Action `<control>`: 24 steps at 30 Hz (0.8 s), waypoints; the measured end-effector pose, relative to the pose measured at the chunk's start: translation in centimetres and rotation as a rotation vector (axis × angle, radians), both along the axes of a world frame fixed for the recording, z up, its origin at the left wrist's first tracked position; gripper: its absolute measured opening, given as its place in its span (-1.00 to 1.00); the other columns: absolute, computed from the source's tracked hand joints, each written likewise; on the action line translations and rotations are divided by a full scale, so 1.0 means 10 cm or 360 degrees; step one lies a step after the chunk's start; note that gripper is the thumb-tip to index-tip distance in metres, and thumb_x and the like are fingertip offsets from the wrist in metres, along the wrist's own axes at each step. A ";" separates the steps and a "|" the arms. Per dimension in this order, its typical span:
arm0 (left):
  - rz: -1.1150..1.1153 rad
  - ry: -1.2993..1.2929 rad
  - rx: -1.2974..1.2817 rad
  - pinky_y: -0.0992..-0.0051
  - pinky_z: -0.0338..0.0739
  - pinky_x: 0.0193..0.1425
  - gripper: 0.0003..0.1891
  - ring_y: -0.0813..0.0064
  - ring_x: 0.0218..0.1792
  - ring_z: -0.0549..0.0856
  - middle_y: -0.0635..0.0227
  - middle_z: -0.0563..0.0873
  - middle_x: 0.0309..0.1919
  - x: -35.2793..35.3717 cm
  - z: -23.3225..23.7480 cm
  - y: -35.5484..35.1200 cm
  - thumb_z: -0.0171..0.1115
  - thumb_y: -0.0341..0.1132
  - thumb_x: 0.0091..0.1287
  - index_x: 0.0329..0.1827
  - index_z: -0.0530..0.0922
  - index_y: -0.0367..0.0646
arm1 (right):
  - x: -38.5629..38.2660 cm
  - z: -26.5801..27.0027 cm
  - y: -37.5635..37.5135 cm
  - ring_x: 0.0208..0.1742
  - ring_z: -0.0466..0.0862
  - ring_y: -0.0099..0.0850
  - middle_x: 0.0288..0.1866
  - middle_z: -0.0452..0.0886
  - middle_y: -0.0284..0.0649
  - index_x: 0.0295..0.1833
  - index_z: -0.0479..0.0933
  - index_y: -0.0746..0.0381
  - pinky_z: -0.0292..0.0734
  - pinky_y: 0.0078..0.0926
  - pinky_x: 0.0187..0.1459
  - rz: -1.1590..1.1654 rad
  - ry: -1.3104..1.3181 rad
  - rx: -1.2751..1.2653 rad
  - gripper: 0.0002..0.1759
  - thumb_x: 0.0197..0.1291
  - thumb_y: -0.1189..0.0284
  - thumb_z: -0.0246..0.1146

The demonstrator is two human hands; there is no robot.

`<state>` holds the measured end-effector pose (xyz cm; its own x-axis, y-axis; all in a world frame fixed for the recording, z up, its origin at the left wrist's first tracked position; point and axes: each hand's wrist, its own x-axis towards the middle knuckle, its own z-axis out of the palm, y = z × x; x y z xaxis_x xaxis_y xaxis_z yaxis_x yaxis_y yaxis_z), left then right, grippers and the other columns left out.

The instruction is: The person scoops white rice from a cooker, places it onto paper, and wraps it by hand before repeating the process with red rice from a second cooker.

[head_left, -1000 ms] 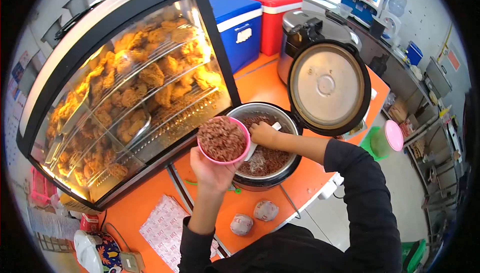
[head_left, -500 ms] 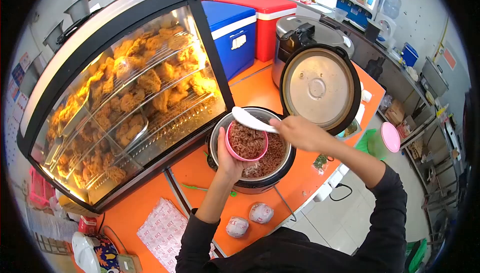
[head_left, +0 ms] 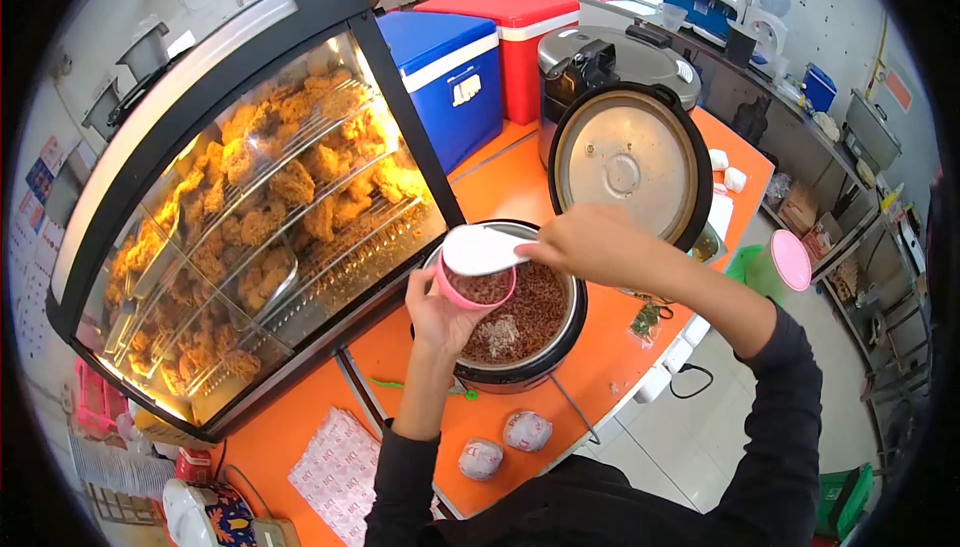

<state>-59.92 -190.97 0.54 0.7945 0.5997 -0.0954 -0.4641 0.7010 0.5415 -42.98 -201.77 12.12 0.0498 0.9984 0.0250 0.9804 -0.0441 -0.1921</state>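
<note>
- One black-framed glass display warmer (head_left: 250,212) stands at far left, holding many golden fried pieces (head_left: 292,185), too many and too overlapped to count.
- One red-and-white printed paper sheet (head_left: 335,472) lies flat on the orange worktop (head_left: 270,417).
- One blue cooler (head_left: 450,87) with a white band stands behind, and one red cooler (head_left: 532,57) beside it.
- The left hand (head_left: 440,325) has its grip curved partly open around one small pink bowl (head_left: 465,297), supporting it from below, over the near-left part of the pot. The bowl contains reddish-brown rice (head_left: 482,289).
- Two round paper-wrapped bundles (head_left: 527,431) sit close together near the worktop's front edge.
- One black-and-silver pot (head_left: 573,322) stands open, with more of the rice inside.
- The right hand (head_left: 590,245) has its grip closed narrowly on the handle of one white paddle (head_left: 480,250). One second ago the paddle was down in the pot; now its blade covers the far part of the bowl's mouth.
- One round open lid (head_left: 625,162) stands upright behind the pot, before one closed silver cooker (head_left: 640,62).
</note>
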 end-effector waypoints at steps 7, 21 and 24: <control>0.0496 -0.0041 0.0009 0.33 0.48 0.01 -0.64 0.40 -0.13 0.59 0.32 0.62 -0.22 0.25 -0.14 0.14 -0.10 -0.01 0.36 -0.07 0.44 -0.12 | -0.38 -0.88 -0.05 -0.47 0.58 0.01 -0.54 0.54 0.07 -0.42 0.52 0.34 0.50 -0.06 -0.38 -0.0031 0.0246 0.0249 -0.52 0.34 0.24 -0.15; 0.0148 -0.0086 0.0196 0.04 0.48 0.12 -0.30 0.11 0.12 0.49 0.04 0.40 0.16 0.02 0.22 0.03 -0.16 0.06 0.17 0.29 0.17 -0.23 | -0.10 -0.20 0.09 -0.56 0.62 -0.21 -0.66 0.53 -0.15 -0.52 0.56 0.24 0.52 -0.26 -0.54 0.0015 -0.0180 0.0232 -0.52 0.28 0.14 -0.01; 0.0276 0.0024 0.0199 0.05 0.47 0.12 -0.43 0.21 0.08 0.53 0.13 0.51 0.06 0.10 0.20 0.07 -0.18 0.00 0.22 0.20 0.30 -0.20 | -0.54 -0.50 -0.04 -0.51 0.60 -0.05 -0.56 0.57 0.01 -0.47 0.53 0.28 0.48 -0.12 -0.46 -0.0358 0.0086 0.0273 -0.48 0.30 0.10 -0.06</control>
